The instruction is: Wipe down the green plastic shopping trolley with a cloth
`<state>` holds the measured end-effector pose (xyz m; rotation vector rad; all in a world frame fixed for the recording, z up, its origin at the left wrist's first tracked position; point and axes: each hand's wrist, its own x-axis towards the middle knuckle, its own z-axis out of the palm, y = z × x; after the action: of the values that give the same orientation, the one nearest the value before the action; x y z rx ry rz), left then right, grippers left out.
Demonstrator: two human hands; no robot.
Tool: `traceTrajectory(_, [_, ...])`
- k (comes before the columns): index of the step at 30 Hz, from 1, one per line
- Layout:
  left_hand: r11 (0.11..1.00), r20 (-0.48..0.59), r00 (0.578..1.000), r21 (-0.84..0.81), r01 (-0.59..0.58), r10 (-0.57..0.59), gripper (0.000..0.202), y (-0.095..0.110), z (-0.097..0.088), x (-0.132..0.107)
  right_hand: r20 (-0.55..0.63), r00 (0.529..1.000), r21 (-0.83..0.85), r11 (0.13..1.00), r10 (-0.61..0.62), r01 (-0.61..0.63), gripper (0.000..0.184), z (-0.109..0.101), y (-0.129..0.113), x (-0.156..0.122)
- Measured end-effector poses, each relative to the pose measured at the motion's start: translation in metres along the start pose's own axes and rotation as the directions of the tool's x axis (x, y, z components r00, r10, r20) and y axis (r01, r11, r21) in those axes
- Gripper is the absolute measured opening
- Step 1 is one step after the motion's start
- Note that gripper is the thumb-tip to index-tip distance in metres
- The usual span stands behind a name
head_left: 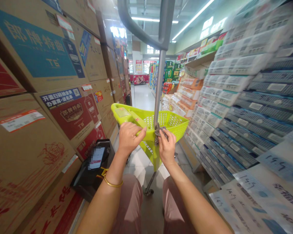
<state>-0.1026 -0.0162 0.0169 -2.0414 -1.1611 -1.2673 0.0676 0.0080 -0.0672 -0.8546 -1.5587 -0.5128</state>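
Note:
A lime-green plastic shopping basket (173,123) on a wheeled metal frame stands in the aisle in front of my knees. A grey handle pole (158,81) rises from it to the top of the view. My left hand (129,138) is closed on the basket's near rim. My right hand (166,146) pinches a small dark metal piece (159,130) at the foot of the pole; I cannot make out what it is. A gold bangle (112,183) circles my left wrist.
Brown cardboard cartons (39,97) are stacked high on the left. A black bag with a phone on it (95,165) lies against them. Packs of tissue (246,107) fill the right side, with price cards (258,195) in front. The tiled aisle (143,94) runs ahead.

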Motion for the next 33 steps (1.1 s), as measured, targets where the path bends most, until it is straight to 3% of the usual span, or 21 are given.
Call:
traceTrajectory(7, [1.000,0.000,1.000,0.001,-0.017,0.017,0.044,-0.008,0.000,0.000,-0.027,0.996,0.027,0.996,-0.089,0.090,0.039,0.010,-0.044,0.020])
traceTrajectory(15, [0.997,-0.033,0.999,-0.076,0.017,-0.020,0.040,-0.020,-0.005,-0.002,-0.023,0.991,0.006,0.991,-0.135,0.135,0.046,0.014,-0.008,0.002])
traceTrajectory(19, [0.995,-0.022,0.999,-0.092,0.032,-0.034,0.041,-0.021,-0.006,-0.002,-0.046,0.991,-0.004,0.992,-0.128,0.128,0.045,0.015,-0.019,0.002])
traceTrajectory(24, [0.991,0.011,0.998,-0.120,0.058,-0.057,0.043,-0.024,-0.008,-0.001,0.024,0.984,0.000,0.985,-0.175,0.175,0.039,0.018,-0.045,0.010])
traceTrajectory(33, [0.969,0.074,0.993,-0.222,0.110,-0.096,0.039,-0.045,-0.014,-0.001,0.008,0.990,0.014,0.990,-0.141,0.141,0.045,0.017,-0.016,-0.006])
